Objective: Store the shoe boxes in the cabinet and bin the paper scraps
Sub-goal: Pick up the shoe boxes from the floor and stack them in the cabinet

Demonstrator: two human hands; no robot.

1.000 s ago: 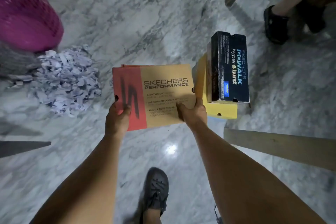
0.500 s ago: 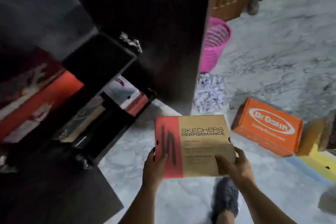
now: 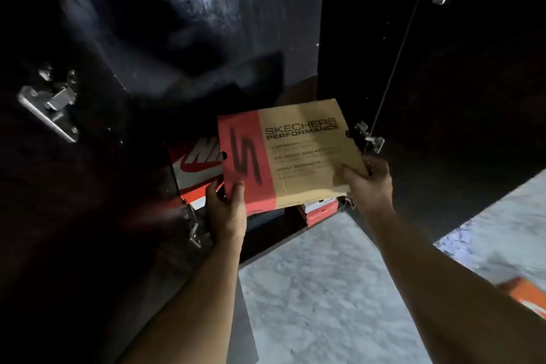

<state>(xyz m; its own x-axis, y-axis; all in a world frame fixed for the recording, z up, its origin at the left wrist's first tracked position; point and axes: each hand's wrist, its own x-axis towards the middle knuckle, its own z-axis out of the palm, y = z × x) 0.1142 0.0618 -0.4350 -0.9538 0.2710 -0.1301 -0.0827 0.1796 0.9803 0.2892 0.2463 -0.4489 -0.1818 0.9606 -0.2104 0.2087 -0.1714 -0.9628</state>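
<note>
- Head view: both arms stretched forward, left hand (image 3: 226, 210) and right hand (image 3: 369, 183) gripping the Skechers box (image 3: 295, 154) by its near corners.
- Box held between the hands, tilted, at the dark cabinet (image 3: 177, 38) opening, above the Nike box (image 3: 198, 165).

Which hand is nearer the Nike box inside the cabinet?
Left. The left hand grips the Skechers box at its red corner, right beside the Nike box. The right hand holds the opposite corner, farther away.
</note>
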